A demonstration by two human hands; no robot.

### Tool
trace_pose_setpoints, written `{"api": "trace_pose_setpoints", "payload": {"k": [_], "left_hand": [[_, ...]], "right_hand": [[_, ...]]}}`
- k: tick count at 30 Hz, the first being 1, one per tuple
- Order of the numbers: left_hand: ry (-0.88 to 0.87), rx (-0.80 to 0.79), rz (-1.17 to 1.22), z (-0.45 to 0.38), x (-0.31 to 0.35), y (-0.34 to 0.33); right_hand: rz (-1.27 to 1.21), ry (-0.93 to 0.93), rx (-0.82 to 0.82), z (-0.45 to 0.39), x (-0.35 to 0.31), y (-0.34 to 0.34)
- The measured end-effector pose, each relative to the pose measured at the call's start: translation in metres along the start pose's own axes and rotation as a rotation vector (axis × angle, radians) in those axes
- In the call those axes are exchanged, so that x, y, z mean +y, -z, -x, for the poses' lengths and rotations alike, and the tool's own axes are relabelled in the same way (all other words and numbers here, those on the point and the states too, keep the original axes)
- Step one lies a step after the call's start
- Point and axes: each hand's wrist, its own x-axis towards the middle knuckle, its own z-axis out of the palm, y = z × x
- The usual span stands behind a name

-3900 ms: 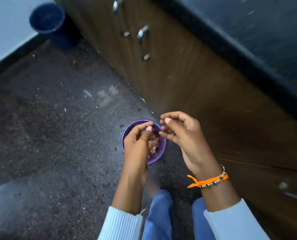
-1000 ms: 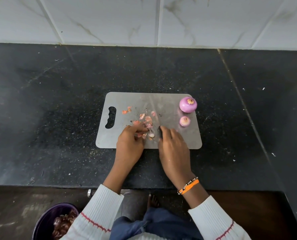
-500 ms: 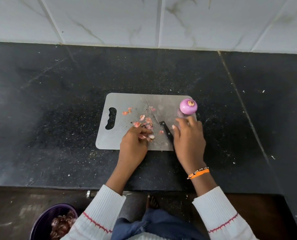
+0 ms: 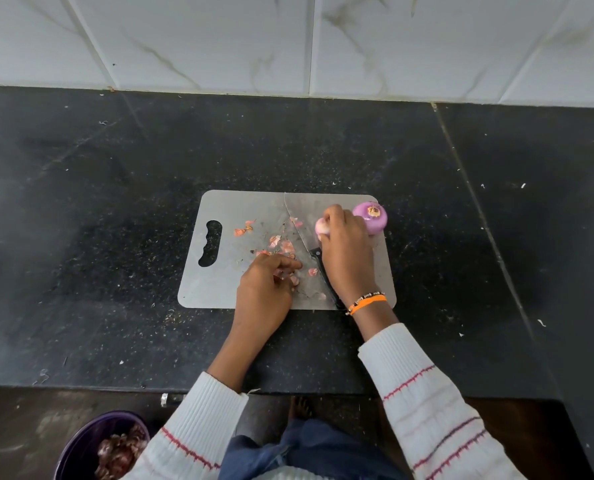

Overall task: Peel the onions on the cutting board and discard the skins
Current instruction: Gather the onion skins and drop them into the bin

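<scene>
Two peeled onions sit at the far right of one grey cutting board (image 4: 226,285): the right hand (image 4: 345,252) curls its fingers around the small onion (image 4: 321,227), beside the larger onion (image 4: 375,218). The left hand (image 4: 264,289) pinches onion skins (image 4: 281,245) scattered mid-board, one knife (image 4: 318,261) lying between both hands. One purple bin (image 4: 81,445) of skins stands on the floor below.

A single head-worn camera is looking steeply down from above the person, facing the tiled wall (image 4: 288,39) across the black counter (image 4: 81,202). It is sitting close enough that the cutting board (image 4: 233,209) is lying mid-frame, with both sleeved forearms reaching up from the bottom edge. The wide lens is also taking in the floor below the counter's near edge, where a purple bin (image 4: 77,445) is showing at bottom left
</scene>
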Motion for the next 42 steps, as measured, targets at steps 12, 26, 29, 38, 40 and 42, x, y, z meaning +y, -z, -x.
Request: {"api": "trace_pose_setpoints", "payload": {"k": [12, 26, 29, 38, 40, 42], "left_hand": [[-0.035, -0.011, -0.013, -0.005, -0.002, -0.007], [-0.002, 0.050, -0.001, -0.006, -0.002, 0.000], [-0.001, 0.055, -0.016, -0.006, -0.003, 0.000], [-0.034, 0.040, -0.050, -0.006, -0.003, -0.001], [-0.038, 0.037, -0.047, -0.006, -0.002, -0.002], [-0.044, 0.031, -0.032, -0.006, 0.000, -0.003]], "right_hand": [[-0.055, -0.266, 0.024, 0.022, 0.058, 0.028], [-0.200, 0.045, -0.028, 0.012, -0.001, 0.019], [-0.048, 0.047, -0.040, 0.001, 0.003, 0.008], [0.056, -0.027, 0.065, 0.021, 0.025, 0.014], [0.071, -0.091, 0.080, 0.031, 0.032, 0.019], [0.068, -0.100, 0.101, 0.035, 0.034, 0.023]]}}
